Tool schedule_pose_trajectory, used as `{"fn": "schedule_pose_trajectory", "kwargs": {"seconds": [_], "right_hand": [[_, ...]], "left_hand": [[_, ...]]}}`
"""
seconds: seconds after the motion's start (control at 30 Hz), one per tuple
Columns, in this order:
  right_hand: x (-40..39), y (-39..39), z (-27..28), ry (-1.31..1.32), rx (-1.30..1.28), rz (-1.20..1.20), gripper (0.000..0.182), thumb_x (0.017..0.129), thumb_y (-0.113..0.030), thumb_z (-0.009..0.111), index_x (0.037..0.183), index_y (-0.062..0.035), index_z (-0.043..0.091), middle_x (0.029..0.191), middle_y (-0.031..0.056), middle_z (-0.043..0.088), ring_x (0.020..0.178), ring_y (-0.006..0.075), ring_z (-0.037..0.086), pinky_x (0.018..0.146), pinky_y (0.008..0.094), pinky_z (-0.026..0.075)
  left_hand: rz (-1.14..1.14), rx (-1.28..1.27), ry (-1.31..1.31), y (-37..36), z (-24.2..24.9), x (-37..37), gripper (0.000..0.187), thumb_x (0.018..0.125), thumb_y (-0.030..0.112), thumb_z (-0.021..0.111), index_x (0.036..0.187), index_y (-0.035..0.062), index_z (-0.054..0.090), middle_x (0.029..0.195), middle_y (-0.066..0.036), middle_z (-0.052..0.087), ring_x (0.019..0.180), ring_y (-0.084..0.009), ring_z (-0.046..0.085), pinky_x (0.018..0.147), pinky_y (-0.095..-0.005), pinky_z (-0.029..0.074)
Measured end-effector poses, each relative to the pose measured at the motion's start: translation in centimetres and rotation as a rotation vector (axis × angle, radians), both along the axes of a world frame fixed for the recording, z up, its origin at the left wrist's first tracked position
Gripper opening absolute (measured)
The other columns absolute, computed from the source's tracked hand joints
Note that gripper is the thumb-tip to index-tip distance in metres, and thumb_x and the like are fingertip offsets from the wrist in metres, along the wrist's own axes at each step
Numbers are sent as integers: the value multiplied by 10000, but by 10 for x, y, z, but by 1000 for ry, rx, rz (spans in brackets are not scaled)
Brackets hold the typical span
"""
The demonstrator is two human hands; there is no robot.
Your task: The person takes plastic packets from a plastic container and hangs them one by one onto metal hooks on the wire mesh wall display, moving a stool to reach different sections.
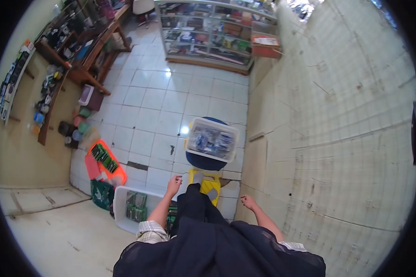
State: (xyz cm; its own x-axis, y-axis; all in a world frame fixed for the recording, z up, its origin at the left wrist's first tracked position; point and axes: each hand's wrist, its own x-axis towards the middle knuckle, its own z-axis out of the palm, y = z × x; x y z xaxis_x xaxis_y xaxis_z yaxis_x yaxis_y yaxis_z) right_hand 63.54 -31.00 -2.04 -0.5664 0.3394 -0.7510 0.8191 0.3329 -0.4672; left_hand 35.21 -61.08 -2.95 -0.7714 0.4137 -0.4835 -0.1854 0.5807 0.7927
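Note:
I look straight down at a tiled floor past my dark clothing. My left hand (174,184) hangs with fingers loosely curled and nothing in it, above the edge of a white bin (122,207) holding green circuit boards. My right hand (248,201) is low beside the wall, fingers curled, holding nothing that I can see. Ahead of both hands a clear plastic box (211,139) full of small parts rests on a blue stool (204,161). A yellow stool (207,183) stands between the blue stool and me.
An orange tray (107,162) with green boards leans at the left, next to a green crate (101,194). Wooden shelves (76,64) with clutter line the left wall. A glass display cabinet (208,32) stands at the far end. A tiled wall (333,138) rises on the right.

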Motion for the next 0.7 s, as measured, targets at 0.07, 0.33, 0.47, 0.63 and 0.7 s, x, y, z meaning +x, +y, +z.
{"fn": "schedule_pose_trajectory", "kwargs": {"seconds": [0.07,0.33,0.47,0.63,0.7], "right_hand": [[-10,-7,-9,47,61,-9,273,806,-159,481,1009,7,558,809,120,609,701,183,591,645,303,485],[-121,-20,-1,355,117,158,201,805,-141,489,948,-34,580,738,139,597,648,214,593,619,323,469],[-175,6,-24,400,190,72,167,790,-114,491,908,-50,590,850,161,559,774,267,560,693,352,451],[-244,58,-98,560,508,182,147,737,-61,541,880,-57,573,1074,160,465,1005,330,443,825,405,403],[-277,75,-123,602,592,261,154,729,-70,553,880,-58,579,1094,153,464,1038,320,426,840,412,395]], "left_hand": [[33,-69,-78,-37,-15,21,236,802,168,511,1006,59,559,816,-115,619,702,-198,618,657,-316,477],[232,-183,-214,-65,-61,38,247,784,147,510,1008,58,564,798,-98,617,661,-179,599,626,-297,476],[53,7,-87,4,-54,0,209,819,118,481,993,34,559,851,-119,605,718,-217,597,664,-310,472],[-267,108,229,124,-81,-79,141,803,106,517,918,37,559,839,-142,537,826,-308,531,732,-358,434],[-483,98,452,161,-118,-112,115,777,91,527,880,48,558,869,-138,512,854,-313,503,753,-375,426]]}}
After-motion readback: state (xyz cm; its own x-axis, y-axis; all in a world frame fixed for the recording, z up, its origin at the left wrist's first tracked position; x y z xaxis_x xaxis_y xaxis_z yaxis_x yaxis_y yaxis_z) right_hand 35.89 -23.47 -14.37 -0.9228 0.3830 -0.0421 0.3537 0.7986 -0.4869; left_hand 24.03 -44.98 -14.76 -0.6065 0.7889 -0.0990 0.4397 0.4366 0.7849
